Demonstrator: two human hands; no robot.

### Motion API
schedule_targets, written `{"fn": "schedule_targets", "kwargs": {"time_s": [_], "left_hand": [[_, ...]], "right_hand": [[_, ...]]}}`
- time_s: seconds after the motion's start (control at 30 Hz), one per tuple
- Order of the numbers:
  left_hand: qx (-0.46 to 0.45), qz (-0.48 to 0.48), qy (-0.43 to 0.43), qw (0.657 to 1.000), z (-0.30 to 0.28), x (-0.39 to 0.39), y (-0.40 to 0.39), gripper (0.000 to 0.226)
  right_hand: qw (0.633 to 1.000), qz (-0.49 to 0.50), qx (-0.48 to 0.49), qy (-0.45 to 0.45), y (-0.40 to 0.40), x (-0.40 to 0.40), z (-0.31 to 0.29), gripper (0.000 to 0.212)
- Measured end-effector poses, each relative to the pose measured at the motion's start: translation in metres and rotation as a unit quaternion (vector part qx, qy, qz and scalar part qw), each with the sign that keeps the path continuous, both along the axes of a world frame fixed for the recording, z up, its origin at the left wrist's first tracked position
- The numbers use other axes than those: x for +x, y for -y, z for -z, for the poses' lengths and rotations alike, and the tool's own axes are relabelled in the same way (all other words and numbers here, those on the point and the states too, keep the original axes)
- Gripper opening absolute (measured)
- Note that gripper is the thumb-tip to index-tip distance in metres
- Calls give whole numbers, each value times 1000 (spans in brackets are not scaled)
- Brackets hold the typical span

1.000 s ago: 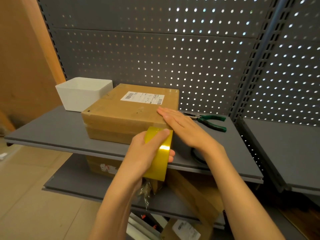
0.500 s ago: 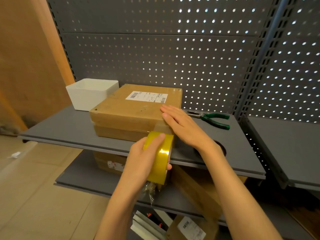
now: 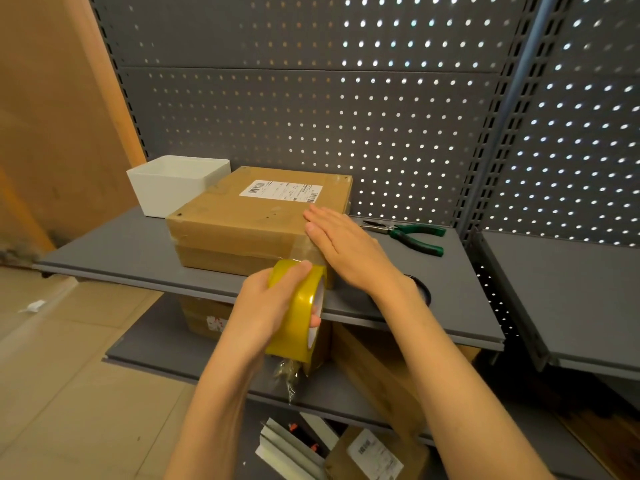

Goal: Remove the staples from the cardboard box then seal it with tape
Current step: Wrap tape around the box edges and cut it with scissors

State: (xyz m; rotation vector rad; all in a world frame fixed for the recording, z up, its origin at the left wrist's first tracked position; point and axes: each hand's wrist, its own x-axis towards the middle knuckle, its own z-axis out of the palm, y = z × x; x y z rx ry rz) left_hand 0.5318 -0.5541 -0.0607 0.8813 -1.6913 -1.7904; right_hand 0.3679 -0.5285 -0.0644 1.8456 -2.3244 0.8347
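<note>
Box: a flat brown cardboard box (image 3: 242, 220) lies on the grey metal shelf (image 3: 121, 251), close to its front edge, with a white printed shipping label (image 3: 282, 191) on its top towards the back.
Tape on box: a strip of clear tape runs across the right part of the top and down the front face; how far it sticks I cannot tell.
Left hand: the left hand (image 3: 270, 306) grips a roll of yellowish-brown packing tape (image 3: 299, 313), fingers curled over its outer band and a fingertip showing through the core, holding it upright just in front of the box's near right corner, over the shelf edge.
Tape tail: a crumpled bit of clear tape (image 3: 287, 375) hangs under the roll.
Right hand: the right hand (image 3: 346, 247) lies flat, fingers straight and together, pressed on the box's right end along the top edge, the palm reaching down over the side.
Pliers: a pair of green-handled pliers (image 3: 408, 233) rests on the shelf to the right of the box, clear of it and of the hand.
Bin: a white plastic open bin (image 3: 173, 188) stands at the back left, just beside the box's rear left corner.
Black ring: a dark round object (image 3: 424, 292) shows partly behind the right wrist on the shelf.
Backing: a grey perforated panel (image 3: 311, 109) rises behind.
Below: more cardboard boxes (image 3: 377, 372) sit on the lower shelf and on the floor.
</note>
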Motion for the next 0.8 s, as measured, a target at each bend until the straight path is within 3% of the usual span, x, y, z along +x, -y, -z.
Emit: {"fn": "schedule_targets", "kwargs": {"time_s": [0.17, 0.3, 0.4, 0.5, 0.57, 0.63, 0.7, 0.8], "left_hand": [[-76, -76, 41, 993, 7, -3, 2, 43], [-74, -81, 27, 994, 0, 0, 0, 51], [-89, -77, 29, 993, -6, -1, 5, 40], [-88, -70, 29, 993, -5, -3, 9, 32], [-68, -55, 22, 996, -5, -3, 10, 35], [-59, -47, 25, 997, -5, -4, 11, 41], [-74, -50, 32, 996, -4, -7, 15, 40], [-155, -66, 76, 983, -2, -10, 22, 25]], "right_hand": [[1000, 12, 1, -6, -1, 1, 1, 51], [999, 39, 11, -16, -4, 4, 1, 51], [997, 37, 22, 70, -9, 8, -6, 54], [979, 87, -49, 175, -34, 4, -6, 56], [977, 176, -32, 114, -60, -5, 0, 48], [966, 248, 46, 46, -82, -12, 10, 37], [956, 274, 96, 37, -94, -13, 19, 32], [952, 288, 96, 39, -100, -10, 25, 33]]}}
